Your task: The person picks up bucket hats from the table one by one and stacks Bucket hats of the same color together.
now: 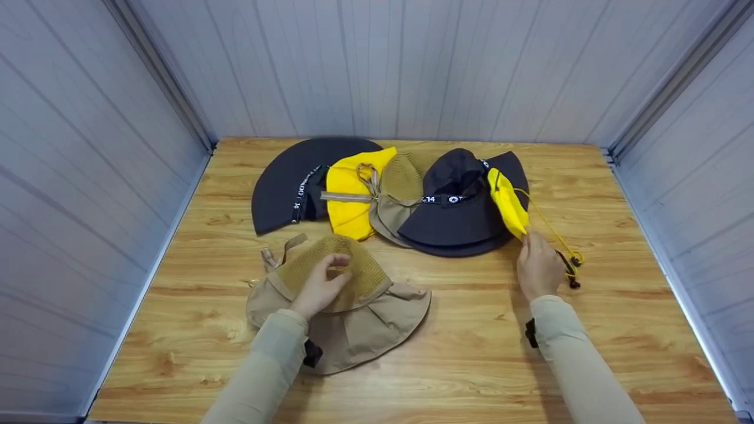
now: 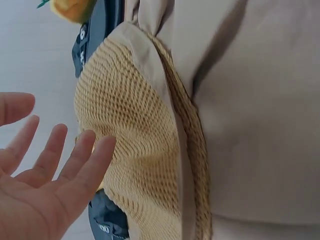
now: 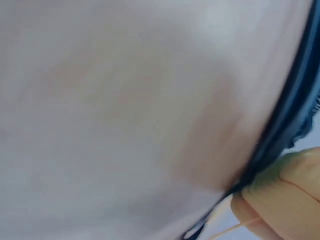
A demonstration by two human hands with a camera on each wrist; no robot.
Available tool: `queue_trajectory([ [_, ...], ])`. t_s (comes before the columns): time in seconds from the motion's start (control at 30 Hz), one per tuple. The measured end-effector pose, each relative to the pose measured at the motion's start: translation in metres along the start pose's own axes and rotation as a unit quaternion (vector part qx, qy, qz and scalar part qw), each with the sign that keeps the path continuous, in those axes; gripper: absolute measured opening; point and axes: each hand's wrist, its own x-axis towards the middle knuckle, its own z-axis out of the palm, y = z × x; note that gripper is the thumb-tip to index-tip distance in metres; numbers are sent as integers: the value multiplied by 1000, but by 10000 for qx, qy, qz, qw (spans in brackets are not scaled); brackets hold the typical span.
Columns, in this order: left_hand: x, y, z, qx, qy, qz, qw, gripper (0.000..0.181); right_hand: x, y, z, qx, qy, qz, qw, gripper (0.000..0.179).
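Note:
My right hand [image 1: 540, 268] pinches the lower tip of a narrow folded yellow hat [image 1: 508, 203] at the right end of a row of hats. A yellow cord [image 1: 551, 227] with dark toggles trails beside that hand. In the right wrist view, the fingers [image 3: 282, 195] are bent at a dark edge [image 3: 260, 155]. My left hand [image 1: 323, 285] is over a tan sun hat [image 1: 368, 330] with a woven straw crown and a wide cloth brim. In the left wrist view its fingers [image 2: 75, 165] are spread loosely beside the crown [image 2: 125, 110], gripping nothing.
Behind lie overlapping hats: a wide dark one [image 1: 283, 176], a yellow one [image 1: 347, 206], another tan straw one [image 1: 402, 176] with a ribbon, and dark bucket hats [image 1: 456, 227] with lettered bands. Pale panel walls [image 1: 377, 70] enclose the wooden table [image 1: 459, 365] on three sides.

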Motion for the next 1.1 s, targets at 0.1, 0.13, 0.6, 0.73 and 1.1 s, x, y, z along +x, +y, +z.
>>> queue_trajectory([
  [0.1, 1, 2, 3, -17, -7, 292, 9996, 31, 6, -6, -6, 200, 381, -30, 9991, 22],
  [0.13, 1, 3, 4, -42, -2, 339, 9994, 31, 7, -8, -9, 307, 492, -29, 9983, 21],
  [0.6, 8, 23, 40, -986, -444, -196, 9939, 41, 8, -52, -25, 2666, 516, 714, 9598, 31],
  [0.73, 11, 33, 54, -1483, -766, -392, 9852, 45, 3, -67, -28, 3325, 232, 893, 9386, 30],
  [1.1, 23, 37, 92, -2642, -1443, -877, 9496, 59, -3, -98, -35, 4817, -447, 1653, 8594, 28],
])
